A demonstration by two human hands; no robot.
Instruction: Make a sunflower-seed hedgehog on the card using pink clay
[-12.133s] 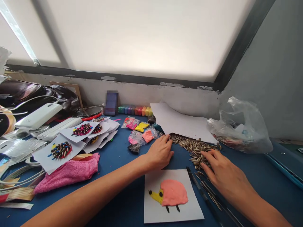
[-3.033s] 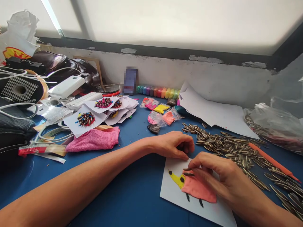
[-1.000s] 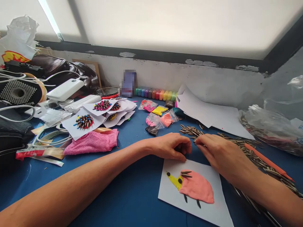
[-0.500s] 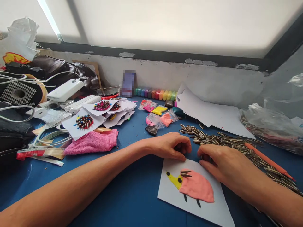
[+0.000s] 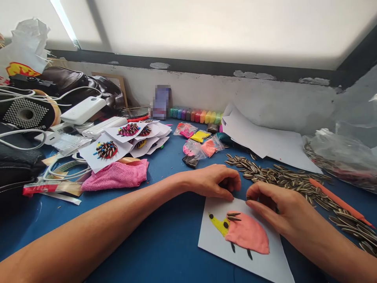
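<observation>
One white card (image 5: 212, 251) lies on the blue table (image 5: 165, 243). On it is one pink clay body (image 5: 250, 234) with one yellow face (image 5: 218, 226), one black nose (image 5: 211, 216), one black eye (image 5: 226, 225) and two black legs (image 5: 241, 250). Two stripy seeds (image 5: 234, 216) sit on the pink clay, next to the face.

The left hand (image 5: 216, 182) is at the card's top left edge. Its fingers curl loosely, with a gap by the thumb, and I can't tell if anything is inside. The right hand (image 5: 273, 204) is over the card's top right edge. Its thumb and finger make a narrow gap, and a dark bit peeks out there, too small to tell what.

Past the card's top right is one big heap of seeds (image 5: 277, 177), too many to count, and one orange stick (image 5: 338, 200) lies across it. Farther behind the card are one yellow packet (image 5: 200, 136) and one orange packet (image 5: 209, 147). Far left of the card is one pink cloth (image 5: 116, 175).
</observation>
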